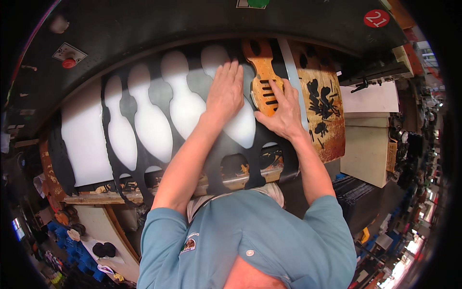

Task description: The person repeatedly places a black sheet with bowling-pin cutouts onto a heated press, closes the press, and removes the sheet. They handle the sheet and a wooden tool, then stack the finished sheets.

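A black sheet (156,91) lies over a white board (85,139), which shows through several sole-shaped cut-outs. At the sheet's right end rests an orange sole-shaped cutting die (263,70) with a row of dark slots and a hole near its far end. My right hand (287,114) spans the die's near half, thumb on the near left side and fingers over its right side. Just left of it, my left hand (224,94) lies flat with fingers stretched out together, over the rightmost cut-out and the sheet beside it.
A dark machine beam (192,21) with a red button (69,62) spans the far side. Right of the sheet, black offcuts (320,98) lie on a worn wooden board (333,139). Farther right stands a pale box (361,144). The sheet's cut strips overhang the wooden front edge (115,197).
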`<state>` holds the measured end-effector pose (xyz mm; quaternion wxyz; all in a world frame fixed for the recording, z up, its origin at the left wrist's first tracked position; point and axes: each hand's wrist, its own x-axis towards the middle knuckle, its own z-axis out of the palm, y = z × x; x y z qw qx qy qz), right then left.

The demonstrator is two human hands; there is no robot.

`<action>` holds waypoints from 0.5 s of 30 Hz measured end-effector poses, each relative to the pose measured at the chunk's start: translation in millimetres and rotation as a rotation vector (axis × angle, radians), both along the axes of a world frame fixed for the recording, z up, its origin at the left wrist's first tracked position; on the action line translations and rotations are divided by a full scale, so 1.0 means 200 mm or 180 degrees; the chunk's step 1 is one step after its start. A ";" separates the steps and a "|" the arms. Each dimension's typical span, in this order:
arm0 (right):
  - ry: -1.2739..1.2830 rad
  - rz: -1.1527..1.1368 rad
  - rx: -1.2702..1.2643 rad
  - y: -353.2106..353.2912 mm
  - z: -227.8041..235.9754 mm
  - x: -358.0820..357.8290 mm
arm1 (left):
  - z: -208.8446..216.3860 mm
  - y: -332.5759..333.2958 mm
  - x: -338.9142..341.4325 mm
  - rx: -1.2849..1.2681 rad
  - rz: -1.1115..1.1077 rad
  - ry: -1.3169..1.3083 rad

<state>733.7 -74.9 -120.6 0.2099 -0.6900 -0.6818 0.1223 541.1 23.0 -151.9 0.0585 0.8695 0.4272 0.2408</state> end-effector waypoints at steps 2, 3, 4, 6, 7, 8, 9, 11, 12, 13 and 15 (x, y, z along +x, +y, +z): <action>0.0056 0.0031 -0.0014 -0.01 0.04 0.09 | -0.01 -0.01 0.04 0.0163 -0.0022 -0.0226; 0.0467 0.0066 -0.0103 -0.01 0.07 0.15 | -0.01 -0.02 0.05 0.0191 -0.0014 -0.0303; 0.0873 0.0110 -0.0205 -0.01 0.11 0.24 | -0.01 -0.03 0.07 0.0095 -0.0014 -0.0269; 0.2731 0.0118 -0.0680 0.02 0.16 0.37 | -0.02 -0.05 0.08 0.0181 0.0037 -0.0411; 0.3375 0.0181 -0.0787 0.02 0.19 0.43 | -0.02 -0.04 0.09 0.0041 0.0026 -0.0307; 0.3403 0.0171 -0.0853 0.00 0.22 0.48 | -0.03 -0.03 0.09 0.0045 0.0036 -0.0294; 0.3485 0.0188 -0.0903 -0.02 0.25 0.51 | -0.02 -0.02 0.10 0.0096 0.0045 -0.0272; 0.3415 0.0040 -0.0749 -0.09 0.28 0.51 | 0.01 -0.03 0.12 0.0088 0.0105 -0.0143; 0.3611 -0.0083 -0.0646 -0.13 0.29 0.49 | 0.05 -0.04 0.12 -0.0094 0.0122 0.0122; 0.3809 -0.0180 -0.0532 -0.17 0.30 0.44 | 0.09 -0.07 0.14 -0.0291 0.0096 -0.0106; 0.4664 -0.0346 -0.0378 -0.24 0.29 0.33 | 0.21 -0.20 0.19 -0.1056 0.0056 -0.0176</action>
